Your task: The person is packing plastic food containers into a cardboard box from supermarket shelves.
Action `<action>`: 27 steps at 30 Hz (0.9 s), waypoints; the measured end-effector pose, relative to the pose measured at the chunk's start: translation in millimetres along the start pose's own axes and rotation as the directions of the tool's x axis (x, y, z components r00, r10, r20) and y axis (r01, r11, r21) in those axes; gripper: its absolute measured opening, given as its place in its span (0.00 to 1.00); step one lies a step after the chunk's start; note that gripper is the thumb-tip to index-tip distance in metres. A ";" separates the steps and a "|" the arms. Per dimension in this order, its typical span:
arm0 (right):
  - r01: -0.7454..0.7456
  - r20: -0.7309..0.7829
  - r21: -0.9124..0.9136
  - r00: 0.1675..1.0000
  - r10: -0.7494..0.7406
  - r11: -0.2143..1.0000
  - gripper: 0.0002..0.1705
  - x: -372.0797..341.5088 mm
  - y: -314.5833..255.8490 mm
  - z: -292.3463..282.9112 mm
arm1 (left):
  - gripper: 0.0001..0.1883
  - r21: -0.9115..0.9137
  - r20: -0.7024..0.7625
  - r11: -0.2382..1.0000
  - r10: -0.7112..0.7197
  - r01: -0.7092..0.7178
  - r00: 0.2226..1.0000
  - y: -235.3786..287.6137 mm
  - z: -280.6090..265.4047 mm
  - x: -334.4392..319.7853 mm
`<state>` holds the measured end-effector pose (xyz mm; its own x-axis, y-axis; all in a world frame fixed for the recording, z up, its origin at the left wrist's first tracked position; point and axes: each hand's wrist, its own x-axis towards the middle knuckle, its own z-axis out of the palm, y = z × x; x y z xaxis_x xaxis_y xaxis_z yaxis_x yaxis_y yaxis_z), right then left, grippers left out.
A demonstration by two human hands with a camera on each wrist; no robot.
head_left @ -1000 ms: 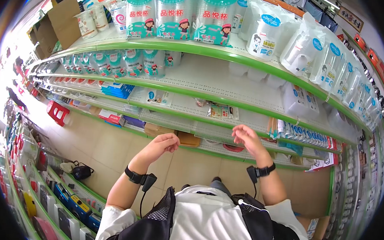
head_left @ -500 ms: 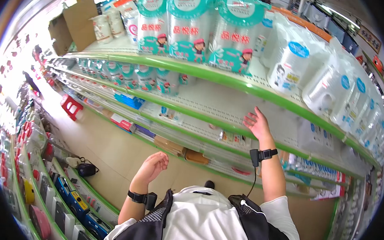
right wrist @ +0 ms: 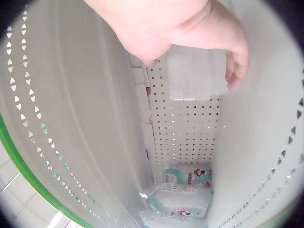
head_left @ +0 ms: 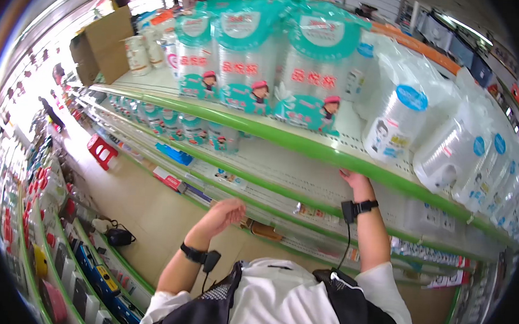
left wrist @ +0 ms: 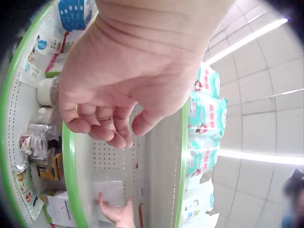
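Observation:
My right hand reaches under the top shelf, into the level below. In the right wrist view, the thumb and fingers of that hand stand spread at either side of a whitish translucent pack, which lies against the perforated back panel. The left wrist view also has this right hand, spread before the pack. Held in the air in front of the shelves, my left hand has loosely bent fingers and nothing in it.
Teal-labelled bags of plastic cups and clear bags with blue labels line the top shelf, behind its green edge. More cup packs stand one level down. A red stool is on the aisle floor at left.
My right hand has moved forward from in front of the shelves into the second level. The left hand stays empty in front of the shelves. The head view has shifted closer to the top shelf.

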<state>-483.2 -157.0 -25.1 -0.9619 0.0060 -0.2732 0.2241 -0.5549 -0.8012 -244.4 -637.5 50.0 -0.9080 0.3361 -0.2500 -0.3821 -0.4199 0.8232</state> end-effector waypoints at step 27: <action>-0.045 -0.182 0.051 0.982 0.053 0.998 0.30 -265.8 76.8 153.3 | 0.45 0.194 0.463 0.977 -0.172 0.090 0.869 54.6 -16.2 78.2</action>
<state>-234.3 -328.8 67.5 -0.9041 0.1273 -0.4078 0.2588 -0.5961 -0.7600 -338.9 -647.8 67.1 -0.6442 0.7549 -0.1230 -0.4217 -0.2163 0.8806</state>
